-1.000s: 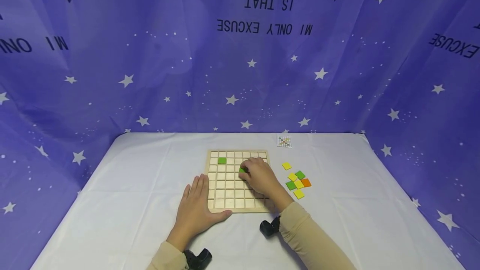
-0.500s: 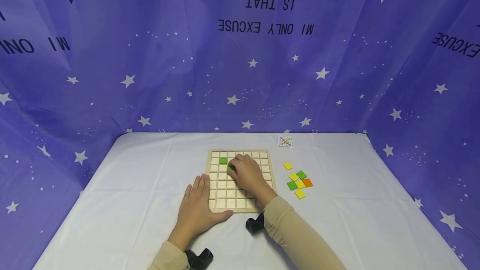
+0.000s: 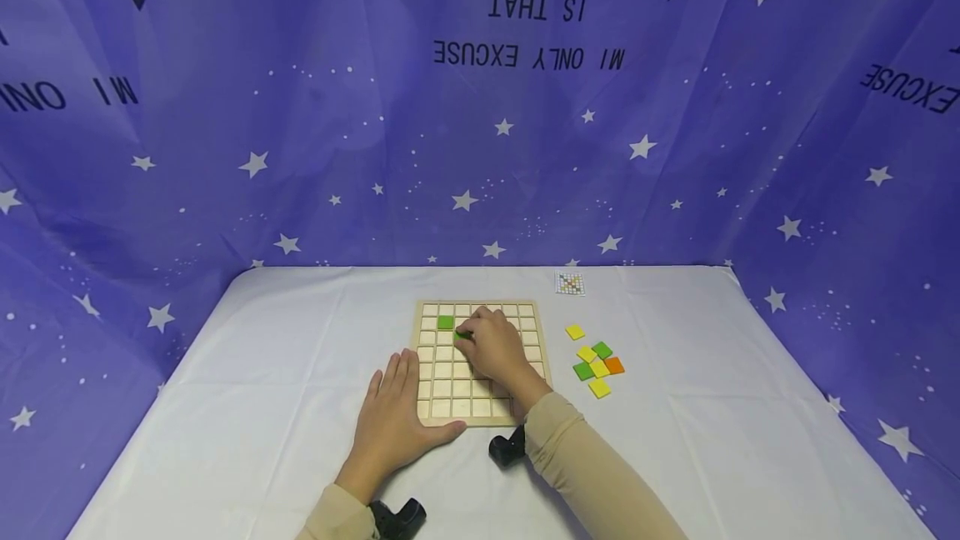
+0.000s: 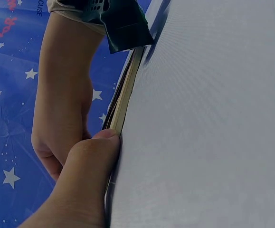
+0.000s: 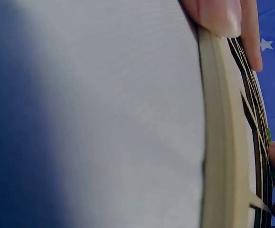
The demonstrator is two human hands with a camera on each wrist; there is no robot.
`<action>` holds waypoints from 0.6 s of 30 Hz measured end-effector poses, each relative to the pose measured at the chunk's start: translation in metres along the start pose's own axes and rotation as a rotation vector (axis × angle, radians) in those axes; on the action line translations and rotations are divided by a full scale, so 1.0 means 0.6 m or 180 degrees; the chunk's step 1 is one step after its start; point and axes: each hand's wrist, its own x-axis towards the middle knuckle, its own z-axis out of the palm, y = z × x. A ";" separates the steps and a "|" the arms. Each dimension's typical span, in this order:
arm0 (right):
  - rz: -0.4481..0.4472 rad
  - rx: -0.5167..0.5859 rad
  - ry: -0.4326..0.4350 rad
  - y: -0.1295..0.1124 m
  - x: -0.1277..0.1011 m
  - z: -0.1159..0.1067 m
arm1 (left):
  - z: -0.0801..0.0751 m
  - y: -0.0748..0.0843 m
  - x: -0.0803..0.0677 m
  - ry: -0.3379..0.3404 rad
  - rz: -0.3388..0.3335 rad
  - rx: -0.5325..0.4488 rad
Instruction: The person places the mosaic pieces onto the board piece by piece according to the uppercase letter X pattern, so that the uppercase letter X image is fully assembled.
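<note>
Resting flat on the desk [image 3: 262, 407], the left hand [image 3: 393, 415] has straight fingers, its thumb pressed against the near edge of the wooden grid board [image 3: 438, 394]. The right hand [image 3: 495, 350] lies over the board with curled fingertips on a green tile [image 3: 462, 335], seemingly pinching it, just beside another green tile [image 3: 446, 322] seated in a cell. Loose tiles [image 3: 597, 362] lie right of the board.

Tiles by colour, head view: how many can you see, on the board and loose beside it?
Green: 4, one set in the board, one under the right hand's grip, two loose.
Yellow: 4.
Orange: 1.
Total: 9.
</note>
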 end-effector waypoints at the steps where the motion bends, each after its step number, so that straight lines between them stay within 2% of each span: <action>1: 0.0031 0.0055 0.0003 0.000 0.000 0.000 | 0.001 0.000 0.000 0.0000 0.0001 0.0004; 5: 0.0090 0.0239 0.0025 0.000 0.000 0.000 | 0.003 -0.001 0.000 0.0024 0.0000 0.0007; 11: 0.0031 0.0118 -0.0096 0.001 -0.009 -0.005 | 0.005 -0.001 -0.002 0.0035 -0.0002 -0.0024; 18: -0.0099 0.0251 -0.0096 0.010 -0.038 -0.035 | 0.004 -0.001 -0.001 0.0077 0.0012 -0.0020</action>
